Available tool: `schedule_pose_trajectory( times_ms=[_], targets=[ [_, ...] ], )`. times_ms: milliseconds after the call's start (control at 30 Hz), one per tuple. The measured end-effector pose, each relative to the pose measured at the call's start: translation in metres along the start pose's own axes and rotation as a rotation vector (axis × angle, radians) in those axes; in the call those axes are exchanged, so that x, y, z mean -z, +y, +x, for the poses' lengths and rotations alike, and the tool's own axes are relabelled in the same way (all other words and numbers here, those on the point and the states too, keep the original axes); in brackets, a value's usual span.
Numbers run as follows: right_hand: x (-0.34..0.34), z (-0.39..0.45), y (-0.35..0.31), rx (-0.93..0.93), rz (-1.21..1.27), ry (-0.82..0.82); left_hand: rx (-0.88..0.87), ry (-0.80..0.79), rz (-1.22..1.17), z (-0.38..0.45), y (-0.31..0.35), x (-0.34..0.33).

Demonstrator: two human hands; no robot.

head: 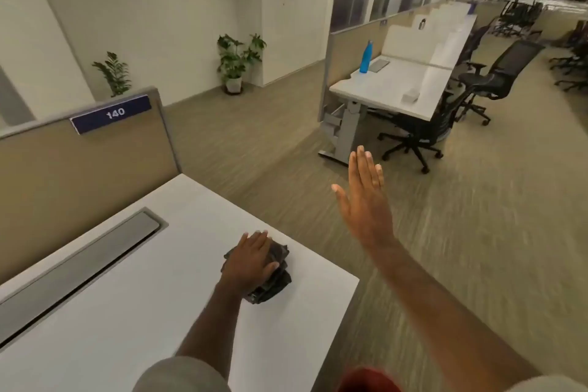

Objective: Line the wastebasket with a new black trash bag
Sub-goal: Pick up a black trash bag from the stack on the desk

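A folded bundle of black trash bags (276, 280) lies near the right edge of the white desk (127, 312). My left hand (251, 259) rests flat on top of the bundle, fingers wrapped over it. My right hand (364, 200) is raised in the air over the aisle floor, to the right of the desk, palm flat and fingers straight and empty. No wastebasket is in view.
A grey cable tray lid (82, 251) runs along the desk's back by a beige partition marked 140 (111, 113). Across the carpeted aisle (477, 232) stand another desk (397, 89) with a blue bottle (366, 56), office chairs (420, 130) and two potted plants (235, 64).
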State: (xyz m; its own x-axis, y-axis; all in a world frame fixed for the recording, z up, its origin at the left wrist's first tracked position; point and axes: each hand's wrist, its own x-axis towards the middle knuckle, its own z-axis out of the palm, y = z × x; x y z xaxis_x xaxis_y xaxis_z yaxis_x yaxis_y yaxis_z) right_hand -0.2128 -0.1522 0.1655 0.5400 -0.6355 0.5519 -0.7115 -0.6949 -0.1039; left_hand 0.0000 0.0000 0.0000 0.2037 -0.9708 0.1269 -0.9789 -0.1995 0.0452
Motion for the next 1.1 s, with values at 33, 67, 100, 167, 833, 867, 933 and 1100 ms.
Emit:
schedule_pose_trajectory(
  times_ms=[33,67,100,167,833,867,933,1100],
  targets=[
    [-0.001,-0.001,0.0,-0.001,0.003,-0.008,0.031,-0.074,-0.036,-0.002,0.001,-0.008],
    [0.0,-0.001,0.002,-0.004,0.007,-0.016,0.059,-0.119,-0.048,-0.004,0.003,-0.011],
    [-0.001,-0.001,0.005,-0.005,0.0,-0.02,0.066,-0.128,-0.026,-0.005,0.004,-0.019],
    [-0.004,-0.004,0.01,-0.007,-0.021,-0.031,0.105,-0.174,0.004,-0.007,0.008,-0.032],
    [0.006,-0.012,0.02,0.021,-0.03,-0.023,0.265,0.092,-0.095,0.001,0.0,0.006],
    [0.012,-0.011,0.019,0.022,-0.024,-0.015,0.288,0.116,-0.15,0.001,0.0,0.022],
    [0.024,-0.008,0.018,0.033,-0.004,-0.009,0.374,0.18,-0.267,-0.002,0.0,0.049],
    [0.06,0.0,0.017,0.048,0.053,0.045,0.463,0.384,-0.323,-0.004,0.003,0.106]
  ],
)
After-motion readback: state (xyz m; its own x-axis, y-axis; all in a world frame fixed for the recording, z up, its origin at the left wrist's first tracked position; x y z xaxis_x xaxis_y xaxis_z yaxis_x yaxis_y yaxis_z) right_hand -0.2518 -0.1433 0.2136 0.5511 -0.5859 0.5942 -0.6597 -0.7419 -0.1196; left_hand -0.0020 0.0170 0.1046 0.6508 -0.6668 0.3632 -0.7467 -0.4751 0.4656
